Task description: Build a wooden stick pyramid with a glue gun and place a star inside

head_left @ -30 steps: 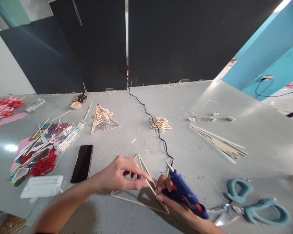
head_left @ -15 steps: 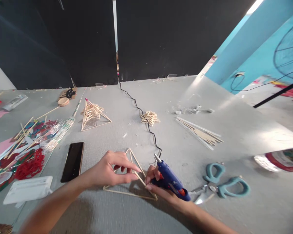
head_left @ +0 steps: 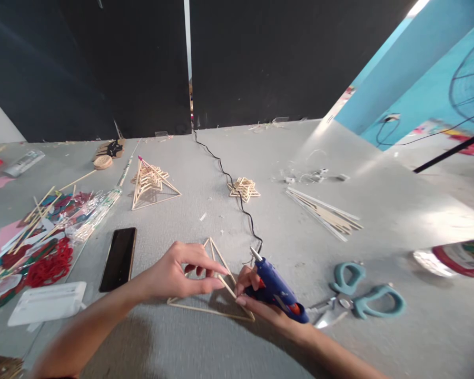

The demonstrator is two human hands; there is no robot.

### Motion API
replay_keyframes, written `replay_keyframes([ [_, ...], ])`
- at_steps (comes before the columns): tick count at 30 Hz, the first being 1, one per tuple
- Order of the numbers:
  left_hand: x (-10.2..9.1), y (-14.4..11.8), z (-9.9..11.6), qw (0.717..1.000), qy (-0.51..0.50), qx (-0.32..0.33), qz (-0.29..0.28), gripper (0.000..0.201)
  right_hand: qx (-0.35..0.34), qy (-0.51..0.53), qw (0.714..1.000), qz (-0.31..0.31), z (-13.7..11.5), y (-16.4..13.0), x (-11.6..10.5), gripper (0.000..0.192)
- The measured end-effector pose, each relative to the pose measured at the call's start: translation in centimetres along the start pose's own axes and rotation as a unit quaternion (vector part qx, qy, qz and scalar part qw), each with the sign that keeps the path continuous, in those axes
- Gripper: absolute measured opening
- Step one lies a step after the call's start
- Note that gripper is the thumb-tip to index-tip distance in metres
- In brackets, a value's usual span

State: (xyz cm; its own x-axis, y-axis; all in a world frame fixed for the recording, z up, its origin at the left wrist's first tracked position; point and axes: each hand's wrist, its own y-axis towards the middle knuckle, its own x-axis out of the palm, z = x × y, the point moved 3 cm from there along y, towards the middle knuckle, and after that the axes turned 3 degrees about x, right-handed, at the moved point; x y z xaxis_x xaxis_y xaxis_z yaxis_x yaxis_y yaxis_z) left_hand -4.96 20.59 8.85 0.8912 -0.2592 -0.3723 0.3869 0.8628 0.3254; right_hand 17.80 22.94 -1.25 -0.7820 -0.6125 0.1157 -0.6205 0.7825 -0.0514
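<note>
My left hand (head_left: 179, 271) pinches the upper end of a thin wooden stick (head_left: 227, 287) between thumb and forefinger. At the stick's other end are the fingertips of my right hand (head_left: 255, 302), which also has a blue hot glue gun (head_left: 278, 289) held in it, nozzle pointing up and away. Beneath both hands a triangular frame of wooden sticks (head_left: 205, 310) lies on the grey table, partly hidden by the left hand. Whether the pinched stick touches the frame, I cannot tell.
Scissors (head_left: 345, 302) lie open right of the glue gun. A phone (head_left: 118, 259) is at left, beside red yarn (head_left: 51, 266) and craft scraps. Farther back are a stick pyramid (head_left: 150, 181), a stick star (head_left: 244, 189), loose sticks (head_left: 326, 213) and a black cord (head_left: 220, 167).
Both hands keep their hold on the stick and glue gun, nearly still. The whole view has shifted very slightly.
</note>
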Motion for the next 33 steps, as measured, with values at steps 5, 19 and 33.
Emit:
replay_keyframes([
  [5, -0.1, 0.0, 0.0, 1.000, 0.004, -0.012, -0.004, 0.017, -0.015, -0.001, 1.000, 0.001, 0.0, 0.0, 0.1, 0.035],
  [19, 0.4, -0.4, 1.2, 0.997, 0.042, -0.067, -0.006, 0.030, 0.000, -0.008, 1.000, -0.003, 0.6, -0.3, -0.1, 0.032],
  [33, 1.0, -0.6, 1.7, 0.996, 0.087, 0.013, 0.018, 0.035, 0.006, 0.011, 1.000, 0.000, 0.1, -0.2, 0.0, 0.035],
])
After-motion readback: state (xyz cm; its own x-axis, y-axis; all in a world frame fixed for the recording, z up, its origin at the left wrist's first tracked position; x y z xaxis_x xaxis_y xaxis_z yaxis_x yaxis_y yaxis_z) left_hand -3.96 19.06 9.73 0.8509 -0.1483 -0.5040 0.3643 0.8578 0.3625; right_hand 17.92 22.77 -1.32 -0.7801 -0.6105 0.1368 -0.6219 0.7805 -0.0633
